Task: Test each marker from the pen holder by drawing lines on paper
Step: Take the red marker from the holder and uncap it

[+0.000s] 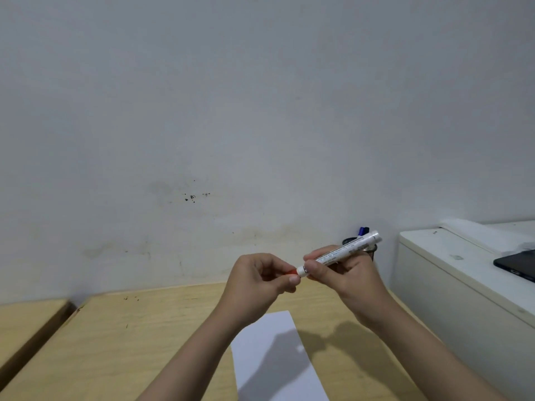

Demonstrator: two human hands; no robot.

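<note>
Above the desk, my right hand (344,273) grips the barrel of a white marker (347,250), which slants up to the right. My left hand (260,280) pinches the marker's red cap (291,271) at its lower left end; whether the cap sits on the barrel or just off it is hidden by my fingers. A white sheet of paper (278,363) lies on the wooden desk (139,337) below my hands. Behind my right hand stands a dark mesh pen holder (372,251) against the wall, with blue marker caps (362,230) sticking out of its top.
A white cabinet or machine (451,285) stands at the right, a dark phone (518,266) lying on top. A second wooden desk (26,322) sits at the left across a narrow gap. A stained white wall runs behind.
</note>
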